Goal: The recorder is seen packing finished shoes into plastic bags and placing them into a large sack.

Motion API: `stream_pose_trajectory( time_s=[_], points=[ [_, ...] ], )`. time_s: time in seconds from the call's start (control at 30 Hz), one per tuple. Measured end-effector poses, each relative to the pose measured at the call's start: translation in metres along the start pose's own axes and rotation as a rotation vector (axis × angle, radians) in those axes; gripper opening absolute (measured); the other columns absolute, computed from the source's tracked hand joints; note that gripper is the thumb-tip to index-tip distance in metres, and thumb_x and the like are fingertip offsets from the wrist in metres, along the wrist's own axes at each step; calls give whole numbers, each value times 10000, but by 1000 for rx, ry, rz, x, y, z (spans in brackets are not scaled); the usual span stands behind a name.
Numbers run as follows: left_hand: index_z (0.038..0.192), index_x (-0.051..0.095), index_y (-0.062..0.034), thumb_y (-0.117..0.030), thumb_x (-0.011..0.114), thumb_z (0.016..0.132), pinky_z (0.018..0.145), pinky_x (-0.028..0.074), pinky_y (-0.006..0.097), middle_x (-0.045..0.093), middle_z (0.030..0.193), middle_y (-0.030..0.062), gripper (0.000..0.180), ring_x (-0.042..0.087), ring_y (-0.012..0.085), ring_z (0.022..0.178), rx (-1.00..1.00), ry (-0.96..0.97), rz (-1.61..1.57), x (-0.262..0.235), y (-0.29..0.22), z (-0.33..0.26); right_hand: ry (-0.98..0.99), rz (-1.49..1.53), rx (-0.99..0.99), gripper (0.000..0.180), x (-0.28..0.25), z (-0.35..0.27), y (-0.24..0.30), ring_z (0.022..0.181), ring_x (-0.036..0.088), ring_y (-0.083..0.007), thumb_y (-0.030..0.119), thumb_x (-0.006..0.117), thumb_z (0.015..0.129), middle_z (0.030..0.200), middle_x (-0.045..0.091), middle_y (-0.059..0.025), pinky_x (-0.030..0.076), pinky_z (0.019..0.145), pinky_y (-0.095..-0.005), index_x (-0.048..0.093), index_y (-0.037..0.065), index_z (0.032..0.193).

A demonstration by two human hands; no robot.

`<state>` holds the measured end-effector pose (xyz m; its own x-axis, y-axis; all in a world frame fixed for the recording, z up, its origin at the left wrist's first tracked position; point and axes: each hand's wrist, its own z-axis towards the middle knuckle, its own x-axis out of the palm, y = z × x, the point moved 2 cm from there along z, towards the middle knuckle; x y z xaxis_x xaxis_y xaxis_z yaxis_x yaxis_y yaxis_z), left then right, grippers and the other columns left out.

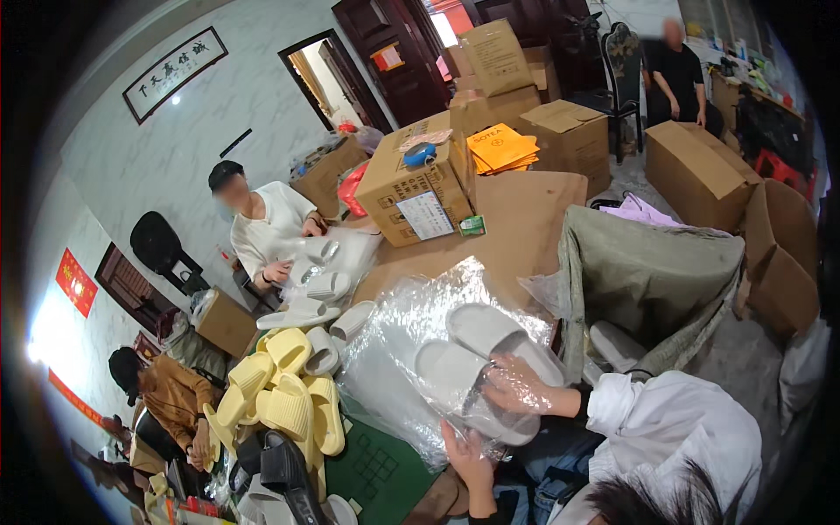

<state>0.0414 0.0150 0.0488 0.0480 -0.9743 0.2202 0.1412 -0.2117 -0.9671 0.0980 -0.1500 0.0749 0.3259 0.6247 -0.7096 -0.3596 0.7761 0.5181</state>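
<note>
A pair of light grey slide slippers lies side by side over a clear plastic bag in front of me, partly within its shiny film. My right hand grips the slippers near their middle, its fingers bent against a strap. Nearer the lower edge, my left hand holds the opening of the bag beside the slippers' heels, thumb up; some of its fingers are hidden by film. To the left, yellow slippers are heaped with black slippers at the near side and more grey ones next to them.
A large cardboard box stands on the table, with orange packets behind it. At the right is a grey-green sack with slippers inside. A co-worker in white handles slippers across the table; another in brown sits far left.
</note>
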Motion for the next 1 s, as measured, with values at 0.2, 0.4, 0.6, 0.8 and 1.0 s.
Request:
stream_pose_trajectory(
  time_s=[0.2,0.4,0.6,0.8,1.0],
  points=[
    [1390,254,13,-35,467,922,915,421,330,442,1251,165,516,476,230,1095,-106,-171,-142,3,9,-3,149,64,44,378,6,-2,6,1005,453,-406,270,567,806,1112,479,-230,389,869,-477,545,-11,1058],
    [1202,449,49,-22,444,907,847,444,302,553,1079,111,303,539,178,965,-272,-101,54,-17,43,1,168,-17,151,514,10,8,20,1068,428,-435,314,587,792,1208,407,-296,370,895,-492,465,-36,1149],
    [1123,483,54,58,464,841,827,461,290,570,1040,101,283,558,170,930,-139,-155,-52,-5,30,-1,243,51,74,600,27,19,22,1176,385,-451,315,592,789,1347,296,-327,353,921,-512,400,-13,1253],
    [1257,399,66,74,530,815,875,456,312,543,1139,138,461,548,212,1006,-259,-77,-162,-2,13,-3,532,-87,-91,634,10,-1,24,1292,282,-452,376,585,813,1386,232,-357,271,1015,-518,359,164,1367],
    [1304,334,76,38,572,812,956,409,343,439,1290,180,549,464,262,1157,-109,-88,-162,-3,21,-2,630,110,-359,849,-15,-27,14,1331,210,-458,483,680,712,1409,179,-363,217,1050,-531,299,215,1422]
  ],
)
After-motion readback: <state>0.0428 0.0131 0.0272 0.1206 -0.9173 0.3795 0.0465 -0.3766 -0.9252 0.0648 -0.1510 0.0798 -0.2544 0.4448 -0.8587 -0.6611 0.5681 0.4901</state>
